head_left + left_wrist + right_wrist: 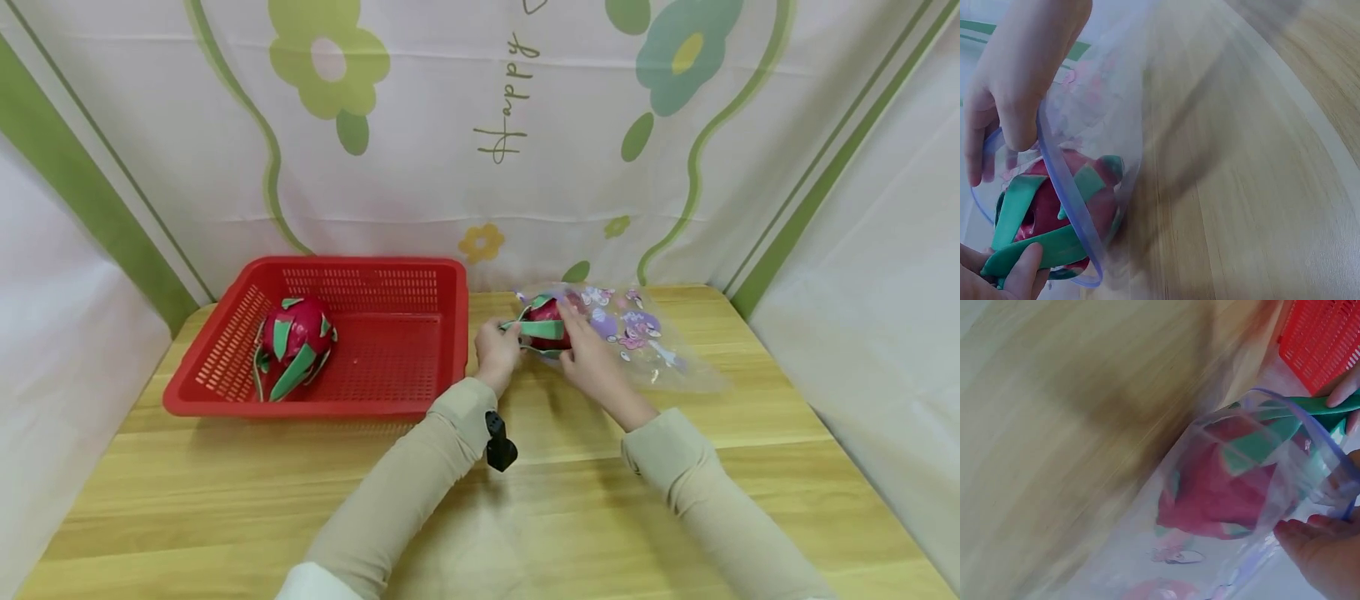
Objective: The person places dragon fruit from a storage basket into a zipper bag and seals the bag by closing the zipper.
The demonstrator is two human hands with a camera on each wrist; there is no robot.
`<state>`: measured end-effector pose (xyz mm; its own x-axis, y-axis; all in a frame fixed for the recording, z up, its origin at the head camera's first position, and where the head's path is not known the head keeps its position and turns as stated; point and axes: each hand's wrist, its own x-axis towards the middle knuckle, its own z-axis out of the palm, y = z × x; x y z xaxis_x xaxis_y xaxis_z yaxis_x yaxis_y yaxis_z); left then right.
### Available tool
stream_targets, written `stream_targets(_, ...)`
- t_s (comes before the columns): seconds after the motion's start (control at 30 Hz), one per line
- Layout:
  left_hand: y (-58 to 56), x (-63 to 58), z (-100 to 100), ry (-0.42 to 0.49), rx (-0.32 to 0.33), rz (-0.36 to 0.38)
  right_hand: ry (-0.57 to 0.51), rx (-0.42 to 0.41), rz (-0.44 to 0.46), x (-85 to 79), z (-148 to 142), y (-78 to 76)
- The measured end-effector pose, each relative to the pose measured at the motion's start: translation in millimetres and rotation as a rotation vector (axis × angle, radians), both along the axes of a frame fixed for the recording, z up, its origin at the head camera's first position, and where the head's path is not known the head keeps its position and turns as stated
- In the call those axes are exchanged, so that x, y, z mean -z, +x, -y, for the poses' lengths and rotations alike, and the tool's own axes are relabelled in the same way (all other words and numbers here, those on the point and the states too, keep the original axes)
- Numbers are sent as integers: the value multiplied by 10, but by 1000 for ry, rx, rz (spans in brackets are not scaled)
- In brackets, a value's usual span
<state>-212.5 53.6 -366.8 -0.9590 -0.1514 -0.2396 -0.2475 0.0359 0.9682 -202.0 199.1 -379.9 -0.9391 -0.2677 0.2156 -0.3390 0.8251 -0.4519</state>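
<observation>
A red toy dragon fruit (549, 312) with green leaves sits partly inside a clear printed zip bag (678, 354), its leafy end out of the mouth. My left hand (497, 354) pinches one long green leaf (1054, 249) at that end, thumb on top in the left wrist view. At the bag's mouth, my right hand (596, 367) holds the rim near the purple zip strip (1063, 181), over the fruit's far side. Through the film, the right wrist view shows the fruit's red body (1222, 494) lying within the bag.
Left of the hands stands a red plastic basket (315, 408) with slotted walls. Inside it lies another dragon fruit (300, 329) with green leaves. A wooden table (525, 517) lies beneath, and a white cloth with flower prints (420, 183) hangs behind.
</observation>
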Motion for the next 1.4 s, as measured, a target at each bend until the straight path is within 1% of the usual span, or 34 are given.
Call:
stream_targets(0.13,-4,7,-2,-30,17,-16,22,-70,-6,-5,21,21)
stream_targets(0.23,-17,15,7,-57,9,-19,11,-115,-28,-18,45,32)
stream_targets(0.3,-26,21,13,-59,3,-20,-7,-124,-43,-26,55,38)
stream_targets(0.53,-61,54,4,13,-20,-13,-32,-122,-99,-23,48,30)
stream_targets(0.7,-79,61,-8,82,9,2,-50,-110,-110,-31,25,18)
stream_targets(0.77,-80,56,-11,93,19,-2,-55,-100,-109,-35,15,12)
stream_targets(0.83,-79,57,-10,97,15,-13,-59,-93,-109,-37,5,8)
stream_targets(0.93,-70,61,-3,97,-3,-26,-55,-80,-109,-36,-5,3)
stream_targets(1.03,-63,70,3,97,-6,-24,-51,-63,-109,-27,-17,-9)
stream_targets(1.17,-63,68,4,25,-3,-32,-54,-38,-105,-25,-25,-25)
stream_targets(1.3,-68,66,-6,-39,-40,-40,-49,-21,-95,-38,-29,-30)
stream_targets(1.4,-82,65,-12,-48,-61,-20,-38,-7,-84,-48,-35,-31)
